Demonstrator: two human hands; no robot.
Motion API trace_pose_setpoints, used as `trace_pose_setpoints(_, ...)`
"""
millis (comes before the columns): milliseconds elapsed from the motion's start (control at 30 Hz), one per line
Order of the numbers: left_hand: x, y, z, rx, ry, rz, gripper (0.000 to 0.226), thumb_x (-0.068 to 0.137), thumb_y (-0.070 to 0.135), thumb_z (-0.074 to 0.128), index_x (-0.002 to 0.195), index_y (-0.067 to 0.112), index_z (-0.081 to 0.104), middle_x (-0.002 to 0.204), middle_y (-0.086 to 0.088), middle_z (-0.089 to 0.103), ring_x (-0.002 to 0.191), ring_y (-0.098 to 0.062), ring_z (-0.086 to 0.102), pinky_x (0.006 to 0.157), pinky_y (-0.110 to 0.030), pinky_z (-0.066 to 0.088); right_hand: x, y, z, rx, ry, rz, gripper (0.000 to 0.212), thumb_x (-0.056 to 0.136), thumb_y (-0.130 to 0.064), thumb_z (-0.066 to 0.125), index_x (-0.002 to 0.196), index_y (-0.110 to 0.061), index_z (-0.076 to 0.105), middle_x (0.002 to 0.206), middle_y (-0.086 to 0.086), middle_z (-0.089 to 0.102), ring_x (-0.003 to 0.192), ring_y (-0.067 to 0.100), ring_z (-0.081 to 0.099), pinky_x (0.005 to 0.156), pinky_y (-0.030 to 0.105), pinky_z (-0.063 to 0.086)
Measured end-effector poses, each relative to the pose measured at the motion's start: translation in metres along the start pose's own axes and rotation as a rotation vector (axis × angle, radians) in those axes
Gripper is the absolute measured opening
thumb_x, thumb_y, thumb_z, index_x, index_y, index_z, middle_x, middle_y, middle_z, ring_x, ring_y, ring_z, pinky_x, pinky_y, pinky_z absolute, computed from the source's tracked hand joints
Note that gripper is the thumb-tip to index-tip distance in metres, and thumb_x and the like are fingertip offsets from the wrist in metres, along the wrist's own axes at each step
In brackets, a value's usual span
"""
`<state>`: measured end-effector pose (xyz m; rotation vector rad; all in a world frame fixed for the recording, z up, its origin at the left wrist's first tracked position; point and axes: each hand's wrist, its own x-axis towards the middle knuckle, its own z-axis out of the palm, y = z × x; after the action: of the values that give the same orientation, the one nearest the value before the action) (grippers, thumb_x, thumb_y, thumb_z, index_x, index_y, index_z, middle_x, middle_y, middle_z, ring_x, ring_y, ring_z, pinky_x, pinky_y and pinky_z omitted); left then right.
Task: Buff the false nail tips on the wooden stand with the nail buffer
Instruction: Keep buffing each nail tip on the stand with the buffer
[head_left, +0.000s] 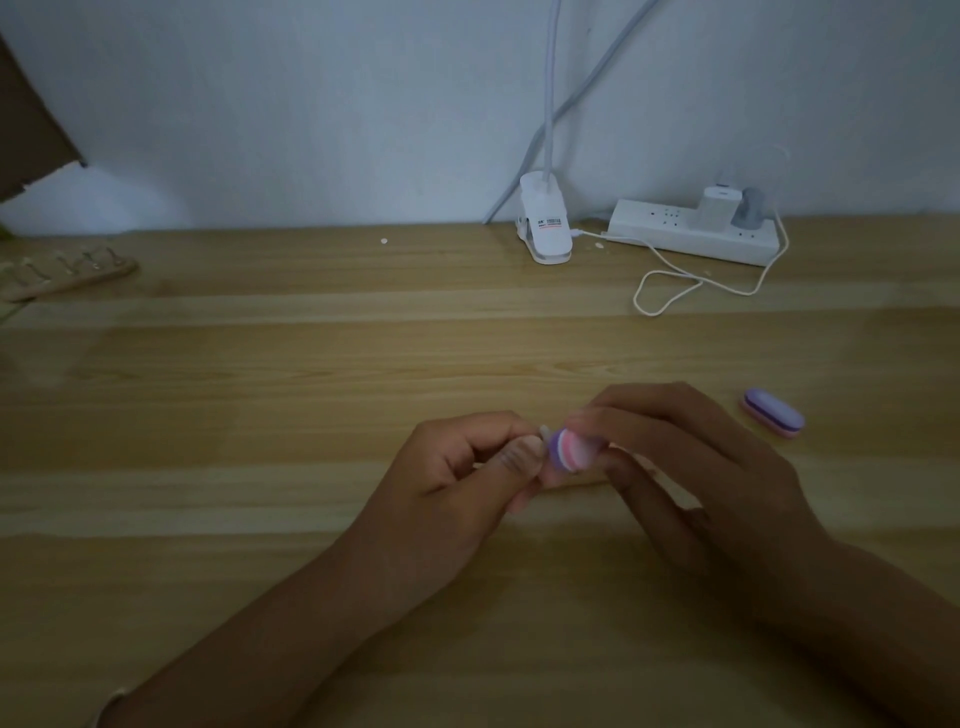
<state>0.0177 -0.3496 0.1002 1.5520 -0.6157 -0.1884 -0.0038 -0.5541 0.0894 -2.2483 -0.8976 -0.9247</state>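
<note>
Mid-table, right hand (691, 467) gripping nail buffer (571, 451); wooden stand (67, 278) at left edge

2 nail buffers (569, 451) (772, 414) (1 held); 1 wooden stand (67, 276); 1 power strip (667, 228).

On the surface (260, 415), the wooden stand (67, 275) lies far left; the lamp clamp (545, 228) and power strip (691, 234) stand behind; a spare buffer (772, 414) lies right.

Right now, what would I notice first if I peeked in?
Front and centre, the right hand holds a purple-and-pink nail buffer next to what looks like a false nail tip pinched by the left hand. A second buffer lies to its right; the wooden stand sits far left.
</note>
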Motion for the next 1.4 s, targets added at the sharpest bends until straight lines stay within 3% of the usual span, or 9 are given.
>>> trace_pose_setpoints(167, -0.001, 0.003, 0.001, -0.022, -0.027, -0.013, 0.030, 0.091, 0.019, 0.051, 0.065, 0.023, 0.065, 0.050, 0.013, 0.048, 0.042, 0.003, 0.039, 0.045, -0.007, 0.030, -0.002, -0.014, 0.007, 0.069, -0.010, -0.030, 0.028, 0.101, -0.006, 0.056, 0.126, -0.013, 0.065, 0.119, 0.003, 0.063, 0.108, 0.015, 0.063, 0.090, 0.028, 0.049)
trace_pose_setpoints(300, -0.002, 0.001, 0.001, -0.013, -0.018, -0.038, 0.027, 0.092, 0.023, 0.052, 0.070, 0.013, 0.065, 0.055, 0.009, 0.047, 0.043, 0.003, 0.036, 0.044, -0.008, 0.028, 0.000, -0.002, 0.000, 0.002, -0.007, 0.010, 0.031, 0.097, -0.003, 0.057, 0.125, -0.012, 0.064, 0.115, 0.008, 0.064, 0.105, 0.017, 0.063, 0.090, 0.028, 0.050)
trace_pose_setpoints(400, -0.001, 0.002, 0.001, 0.038, -0.018, 0.022, 0.021, 0.090, 0.026, 0.061, 0.071, 0.024, 0.068, 0.058, 0.011, 0.053, 0.047, 0.003, 0.045, 0.047, -0.008, 0.033, 0.000, -0.008, 0.006, 0.029, -0.011, 0.019, 0.027, 0.100, -0.006, 0.056, 0.124, -0.010, 0.066, 0.117, 0.004, 0.063, 0.106, 0.014, 0.062, 0.090, 0.024, 0.047)
trace_pose_setpoints(500, -0.001, 0.000, 0.001, 0.153, 0.001, 0.052, 0.016, 0.087, 0.031, 0.063, 0.087, 0.020, 0.074, 0.074, -0.003, 0.068, 0.062, -0.025, 0.059, 0.053, -0.034, 0.042, -0.002, -0.010, 0.005, 0.076, -0.040, -0.021, 0.026, 0.105, -0.013, 0.052, 0.126, -0.017, 0.068, 0.122, -0.002, 0.061, 0.110, 0.012, 0.061, 0.093, 0.022, 0.044)
trace_pose_setpoints(600, -0.002, -0.003, 0.001, 0.229, 0.054, 0.041, 0.016, 0.088, 0.029, 0.061, 0.084, 0.022, 0.075, 0.069, 0.001, 0.064, 0.055, -0.032, 0.051, 0.050, -0.041, 0.036, 0.004, 0.002, -0.004, -0.006, -0.044, 0.024, 0.026, 0.098, -0.004, 0.056, 0.119, -0.009, 0.070, 0.118, 0.004, 0.063, 0.105, 0.017, 0.064, 0.091, 0.028, 0.050)
trace_pose_setpoints(767, -0.002, -0.002, 0.000, 0.204, 0.026, 0.042, 0.019, 0.087, 0.032, 0.065, 0.093, 0.019, 0.076, 0.080, -0.004, 0.072, 0.062, -0.017, 0.061, 0.052, -0.030, 0.044, -0.001, -0.009, 0.005, 0.035, -0.115, -0.025, 0.019, 0.097, -0.044, 0.062, 0.098, -0.034, 0.078, 0.098, -0.016, 0.074, 0.091, 0.003, 0.070, 0.082, 0.012, 0.052)
trace_pose_setpoints(900, -0.001, -0.001, 0.001, 0.255, 0.046, 0.044, 0.013, 0.088, 0.023, 0.063, 0.087, 0.019, 0.075, 0.068, 0.011, 0.066, 0.059, 0.003, 0.055, 0.053, -0.010, 0.037, 0.003, 0.000, -0.003, 0.002, -0.072, 0.060, 0.025, 0.095, -0.004, 0.056, 0.114, -0.004, 0.072, 0.112, 0.008, 0.067, 0.101, 0.018, 0.066, 0.093, 0.021, 0.048)
trace_pose_setpoints(1033, -0.001, -0.001, 0.001, 0.194, 0.059, 0.046, 0.017, 0.088, 0.016, 0.058, 0.089, 0.018, 0.074, 0.079, 0.000, 0.071, 0.069, -0.013, 0.063, 0.058, -0.030, 0.047, 0.001, -0.014, 0.005, 0.085, -0.020, -0.011, 0.029, 0.096, -0.001, 0.057, 0.121, -0.011, 0.065, 0.116, 0.004, 0.064, 0.106, 0.013, 0.063, 0.093, 0.022, 0.047)
trace_pose_setpoints(1400, 0.000, 0.003, 0.001, 0.071, -0.003, 0.040, 0.023, 0.094, 0.011, 0.051, 0.077, 0.010, 0.065, 0.061, 0.014, 0.053, 0.047, 0.007, 0.046, 0.050, -0.003, 0.032, 0.003, -0.002, 0.001, -0.012, 0.004, 0.042, 0.022, 0.093, -0.004, 0.057, 0.109, 0.000, 0.072, 0.109, 0.005, 0.065, 0.100, 0.015, 0.064, 0.096, 0.016, 0.044)
